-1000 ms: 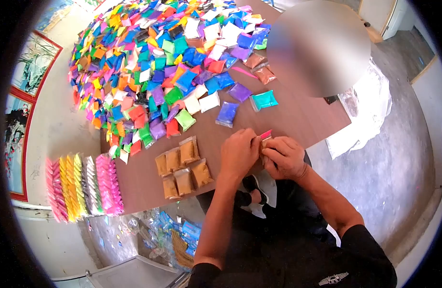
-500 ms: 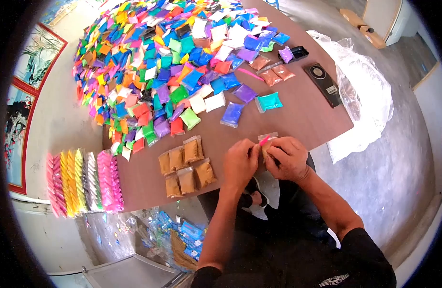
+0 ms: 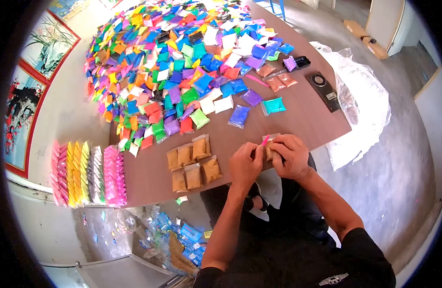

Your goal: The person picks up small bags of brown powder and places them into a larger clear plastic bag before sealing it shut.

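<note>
While pressed close together over the near edge of the worktop (image 3: 297, 120), both hands closed on one small brown packet (image 3: 269, 150): left hand (image 3: 245, 165) pinching its left side, right hand (image 3: 289, 156) wrapped round its right side, fingers curled. Wedged between the two sets of fingertips, mostly covered, only the top edge showing. Thin pink strip (image 3: 265, 140) sticking up at that top edge, right by the left fingertips. Just left of the left hand, six brown packets (image 3: 192, 163) laid flat in two rows. Beyond the hands, a blue packet (image 3: 240, 116) and a teal packet (image 3: 273, 105) lying singly, then a great heap of coloured packets (image 3: 182, 62) across the far half. Off to the right, a flat black device (image 3: 323, 85) near a clear plastic bag (image 3: 369, 96). Far left, beside the worktop, stacked rows of pink, yellow and white packets (image 3: 86, 175).
</note>
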`<state>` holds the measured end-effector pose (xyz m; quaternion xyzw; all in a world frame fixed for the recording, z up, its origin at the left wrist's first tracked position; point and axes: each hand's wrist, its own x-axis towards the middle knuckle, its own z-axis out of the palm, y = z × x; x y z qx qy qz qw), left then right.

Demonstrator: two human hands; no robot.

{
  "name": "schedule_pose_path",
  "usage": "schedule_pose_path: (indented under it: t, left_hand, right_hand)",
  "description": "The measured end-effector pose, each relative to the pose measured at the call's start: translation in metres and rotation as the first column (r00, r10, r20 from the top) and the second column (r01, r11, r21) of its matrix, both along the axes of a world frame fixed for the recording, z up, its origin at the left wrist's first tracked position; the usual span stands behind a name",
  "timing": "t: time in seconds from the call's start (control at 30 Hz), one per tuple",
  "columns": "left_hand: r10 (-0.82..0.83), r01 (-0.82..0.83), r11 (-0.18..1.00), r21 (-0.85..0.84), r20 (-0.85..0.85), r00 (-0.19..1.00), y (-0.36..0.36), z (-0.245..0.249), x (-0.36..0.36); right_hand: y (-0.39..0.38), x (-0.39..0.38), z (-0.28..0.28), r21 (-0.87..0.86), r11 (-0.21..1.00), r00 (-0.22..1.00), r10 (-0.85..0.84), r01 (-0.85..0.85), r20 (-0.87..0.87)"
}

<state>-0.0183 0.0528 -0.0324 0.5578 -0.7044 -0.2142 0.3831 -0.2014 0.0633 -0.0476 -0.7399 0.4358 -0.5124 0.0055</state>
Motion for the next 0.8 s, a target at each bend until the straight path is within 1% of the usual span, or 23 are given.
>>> schedule_pose_path:
  t: [0.07, 0.13, 0.17, 0.2, 0.23, 0.33, 0.4, 0.43, 0.47, 0.5, 0.53, 0.57, 0.6, 0.63, 0.7, 0.73, 0.77, 0.8]
  left_hand:
    - [0.002, -0.002, 1.000, -0.014, -0.028, 1.000, 0.001, -0.004, 0.002]
    - [0.000, -0.001, 1.000, -0.019, -0.052, 0.999, 0.002, -0.005, 0.003]
    - [-0.007, 0.002, 0.999, -0.040, -0.104, 0.995, 0.002, -0.007, 0.003]
    - [-0.014, 0.005, 0.998, -0.062, -0.155, 0.988, 0.002, -0.007, 0.002]
    - [-0.017, 0.007, 0.998, -0.061, -0.159, 0.987, 0.003, -0.006, 0.001]
    - [-0.012, 0.003, 0.999, -0.053, -0.162, 0.987, 0.004, 0.000, -0.001]
    - [-0.003, 0.015, 0.999, 0.051, -0.217, 0.976, 0.006, 0.003, 0.000]
    - [-0.003, 0.016, 0.998, 0.060, -0.216, 0.976, 0.008, 0.003, 0.001]
    - [-0.033, 0.041, 0.998, 0.040, -0.175, 0.984, 0.010, 0.004, 0.002]
    - [-0.066, 0.069, 0.997, 0.018, -0.134, 0.989, 0.010, 0.004, 0.002]
    - [-0.070, 0.075, 0.997, 0.028, -0.136, 0.988, 0.009, 0.005, 0.002]
    - [-0.087, 0.088, 0.996, 0.004, -0.089, 0.992, 0.007, 0.005, 0.002]
    - [-0.103, 0.102, 0.995, -0.020, -0.042, 0.994, 0.004, 0.005, 0.002]
    - [-0.107, 0.107, 0.994, -0.010, -0.046, 0.993, 0.000, 0.005, 0.003]
    - [-0.096, 0.097, 0.993, 0.068, -0.016, 0.995, -0.008, 0.006, 0.004]
    - [-0.078, 0.084, 0.990, 0.111, -0.053, 0.996, -0.012, 0.007, 0.003]
    - [-0.082, 0.087, 0.990, 0.109, -0.054, 0.995, -0.015, 0.006, 0.003]
    - [-0.047, 0.051, 0.994, 0.098, -0.038, 0.998, -0.018, 0.004, 0.004]
  right_hand:
    - [0.002, -0.005, 0.003, 0.028, 0.999, 1.000, 0.023, -0.023, -0.002]
    - [0.001, -0.016, 0.003, 0.105, 0.984, 0.989, 0.144, -0.147, 0.037]
    - [0.002, -0.023, 0.005, 0.109, 0.983, 0.989, 0.142, -0.146, 0.037]
    - [0.003, -0.030, 0.010, 0.152, 0.973, 0.983, 0.181, -0.173, -0.040]
    - [0.003, -0.036, 0.014, 0.197, 0.961, 0.968, 0.221, -0.196, -0.116]
    - [-0.001, -0.041, 0.010, 0.210, 0.952, 0.962, 0.248, -0.221, -0.116]
    - [-0.002, -0.038, 0.006, 0.203, 0.960, 0.972, 0.216, -0.194, -0.092]
    - [-0.001, -0.035, 0.004, 0.197, 0.965, 0.980, 0.187, -0.171, -0.066]
    - [0.000, -0.033, 0.003, 0.209, 0.963, 0.981, 0.184, -0.168, -0.061]
    - [-0.001, -0.032, 0.003, 0.170, 0.974, 0.984, 0.162, -0.147, -0.076]
    - [-0.002, -0.032, 0.004, 0.131, 0.983, 0.986, 0.140, -0.127, -0.093]
    - [-0.003, -0.032, 0.003, 0.144, 0.982, 0.986, 0.136, -0.122, -0.094]
    - [-0.004, -0.031, 0.004, 0.119, 0.985, 0.987, 0.134, -0.122, -0.094]
    - [-0.004, -0.031, 0.003, 0.092, 0.988, 0.987, 0.131, -0.123, -0.094]
    - [-0.004, -0.030, 0.002, 0.089, 0.989, 0.988, 0.124, -0.116, -0.090]
    - [-0.005, -0.030, 0.002, 0.072, 0.991, 0.989, 0.120, -0.114, -0.084]
    - [-0.005, -0.031, 0.001, 0.071, 0.991, 0.990, 0.116, -0.110, -0.086]
    - [-0.005, -0.031, 0.001, 0.070, 0.992, 0.989, 0.113, -0.107, -0.091]
